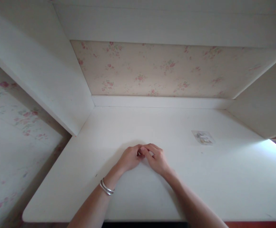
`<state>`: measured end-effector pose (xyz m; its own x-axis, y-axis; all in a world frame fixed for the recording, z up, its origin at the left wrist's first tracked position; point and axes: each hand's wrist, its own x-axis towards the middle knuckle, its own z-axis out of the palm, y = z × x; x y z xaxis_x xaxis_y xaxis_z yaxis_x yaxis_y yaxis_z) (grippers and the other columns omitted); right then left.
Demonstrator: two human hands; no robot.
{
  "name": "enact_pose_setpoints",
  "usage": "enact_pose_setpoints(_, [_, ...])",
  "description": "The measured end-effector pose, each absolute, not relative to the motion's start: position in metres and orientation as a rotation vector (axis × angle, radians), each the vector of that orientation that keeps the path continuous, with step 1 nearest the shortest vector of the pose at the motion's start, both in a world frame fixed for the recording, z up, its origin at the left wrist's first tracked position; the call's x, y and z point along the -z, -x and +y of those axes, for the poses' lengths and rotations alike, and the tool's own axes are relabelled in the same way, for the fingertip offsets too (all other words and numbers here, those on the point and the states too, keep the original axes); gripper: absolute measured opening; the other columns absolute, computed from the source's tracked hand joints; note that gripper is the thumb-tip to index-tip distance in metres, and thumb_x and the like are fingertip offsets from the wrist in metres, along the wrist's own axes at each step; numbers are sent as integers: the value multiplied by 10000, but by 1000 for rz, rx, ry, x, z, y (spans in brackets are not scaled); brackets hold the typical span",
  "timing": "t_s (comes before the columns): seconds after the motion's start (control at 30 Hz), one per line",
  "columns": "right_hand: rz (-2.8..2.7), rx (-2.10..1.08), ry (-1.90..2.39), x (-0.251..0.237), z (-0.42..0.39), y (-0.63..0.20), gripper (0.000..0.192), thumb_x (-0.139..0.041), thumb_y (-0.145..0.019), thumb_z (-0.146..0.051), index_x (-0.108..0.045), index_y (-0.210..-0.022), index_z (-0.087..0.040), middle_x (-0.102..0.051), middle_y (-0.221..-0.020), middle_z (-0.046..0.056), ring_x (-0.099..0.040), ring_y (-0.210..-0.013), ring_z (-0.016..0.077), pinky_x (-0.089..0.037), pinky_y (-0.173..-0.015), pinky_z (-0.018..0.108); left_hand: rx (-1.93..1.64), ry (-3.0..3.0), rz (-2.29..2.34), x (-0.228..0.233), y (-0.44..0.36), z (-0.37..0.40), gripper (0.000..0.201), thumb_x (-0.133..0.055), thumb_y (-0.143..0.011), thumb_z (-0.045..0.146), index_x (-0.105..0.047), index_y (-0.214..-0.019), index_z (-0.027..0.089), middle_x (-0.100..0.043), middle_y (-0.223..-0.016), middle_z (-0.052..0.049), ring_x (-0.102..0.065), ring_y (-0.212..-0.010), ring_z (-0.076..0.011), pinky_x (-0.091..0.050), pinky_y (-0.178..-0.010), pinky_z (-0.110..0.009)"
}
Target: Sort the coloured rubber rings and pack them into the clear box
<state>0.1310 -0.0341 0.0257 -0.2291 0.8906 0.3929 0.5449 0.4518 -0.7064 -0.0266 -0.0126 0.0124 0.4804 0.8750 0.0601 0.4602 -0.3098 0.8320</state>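
White, smooth counter (200, 190) fills the near view. On it, left hand (129, 158), silver bangles (106, 187) at its wrist, and right hand (157, 159) meet fingertip to fingertip, pinching something too small to identify. Farther right lies a small clear plastic packet (203, 137). Beyond, floral wallpaper (152, 68) backs the alcove.

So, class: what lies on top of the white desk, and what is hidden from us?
On the white desk rest the left hand and right hand, fingertips together. A small clear packet lies to their right. Anything pinched between the fingers is covered.
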Motion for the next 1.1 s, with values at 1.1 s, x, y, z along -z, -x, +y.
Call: enact_pose_setpoints(1.1, [-1722, -374, 1634, -32, -23, -183, 557, -525, -832, -556, -529, -1294, -244, -571, -1248, 85, -565, -1094, 234, -459, -933, 384, -925, -1823, 1163, -7, 20, -17, 844, -765, -631, 435, -381, -1356, 235, -447, -1335, -108, -580, -733, -116, -523, -745, -313])
